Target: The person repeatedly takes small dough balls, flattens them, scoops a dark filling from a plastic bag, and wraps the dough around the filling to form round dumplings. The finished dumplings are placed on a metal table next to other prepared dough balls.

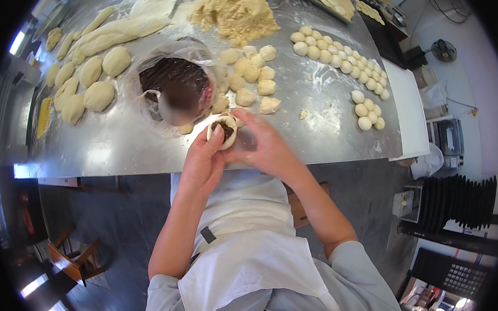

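My left hand [204,155] holds a round dough wrapper [232,136] just above the table's near edge. Dark paste filling shows inside its raised rim, and my left thumb presses into the middle. From the other side my right hand [265,144] curves around the same dough, fingers at the far rim and thumb near the lower side. Just beyond my left hand sits a bowl lined with clear plastic, full of dark paste [165,76]. Behind the wrapper lie several rough yellowish dough pieces [252,73]; my right fingertips partly hide the nearest ones.
A steel table [330,140] carries smooth dough rounds [98,96] and a long dough roll [116,36] at left. A crumbly yellow dough mound [235,12] stands at the back. Rows of small pale balls [338,55] lie right. A yellow scraper [44,117] rests at far left.
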A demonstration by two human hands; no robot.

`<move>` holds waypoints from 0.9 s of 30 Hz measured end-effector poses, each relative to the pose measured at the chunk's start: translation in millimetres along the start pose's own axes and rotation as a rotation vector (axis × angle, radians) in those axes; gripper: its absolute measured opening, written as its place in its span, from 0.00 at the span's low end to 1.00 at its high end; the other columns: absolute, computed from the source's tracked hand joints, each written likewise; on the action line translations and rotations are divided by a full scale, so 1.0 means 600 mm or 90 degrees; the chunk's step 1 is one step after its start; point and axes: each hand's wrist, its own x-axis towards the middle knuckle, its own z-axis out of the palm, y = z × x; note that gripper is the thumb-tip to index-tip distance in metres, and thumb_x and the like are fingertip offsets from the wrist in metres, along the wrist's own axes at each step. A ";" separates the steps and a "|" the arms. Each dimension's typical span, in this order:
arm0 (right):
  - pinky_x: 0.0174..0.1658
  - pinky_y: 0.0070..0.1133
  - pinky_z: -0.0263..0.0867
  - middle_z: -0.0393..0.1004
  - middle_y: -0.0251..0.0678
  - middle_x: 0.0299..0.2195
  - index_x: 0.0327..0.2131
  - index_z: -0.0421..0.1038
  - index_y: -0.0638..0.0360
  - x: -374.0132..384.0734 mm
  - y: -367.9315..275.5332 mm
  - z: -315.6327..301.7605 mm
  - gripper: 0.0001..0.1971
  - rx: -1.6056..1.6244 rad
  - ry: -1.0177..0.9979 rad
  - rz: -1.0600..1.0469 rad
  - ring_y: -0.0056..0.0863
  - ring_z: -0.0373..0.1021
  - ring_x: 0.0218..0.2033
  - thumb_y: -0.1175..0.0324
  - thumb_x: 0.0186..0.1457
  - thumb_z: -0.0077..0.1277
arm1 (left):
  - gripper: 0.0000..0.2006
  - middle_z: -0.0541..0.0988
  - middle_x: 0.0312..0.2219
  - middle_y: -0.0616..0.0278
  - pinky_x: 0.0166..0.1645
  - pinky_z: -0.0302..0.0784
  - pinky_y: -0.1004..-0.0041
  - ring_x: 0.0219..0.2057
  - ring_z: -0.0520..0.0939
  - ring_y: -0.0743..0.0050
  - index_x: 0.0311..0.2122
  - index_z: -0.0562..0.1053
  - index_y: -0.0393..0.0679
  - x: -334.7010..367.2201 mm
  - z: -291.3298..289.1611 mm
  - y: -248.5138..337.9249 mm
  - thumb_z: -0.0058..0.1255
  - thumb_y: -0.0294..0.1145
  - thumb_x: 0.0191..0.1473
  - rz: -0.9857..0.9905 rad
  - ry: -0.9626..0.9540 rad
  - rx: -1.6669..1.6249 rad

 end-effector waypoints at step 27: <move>0.65 0.35 0.62 0.72 0.45 0.59 0.64 0.64 0.60 -0.019 0.043 -0.007 0.40 -0.036 -0.048 0.003 0.44 0.67 0.62 0.61 0.48 0.69 | 0.17 0.76 0.54 0.50 0.56 0.79 0.65 0.52 0.80 0.62 0.59 0.67 0.32 0.009 0.023 -0.031 0.40 0.29 0.71 -0.177 0.032 0.015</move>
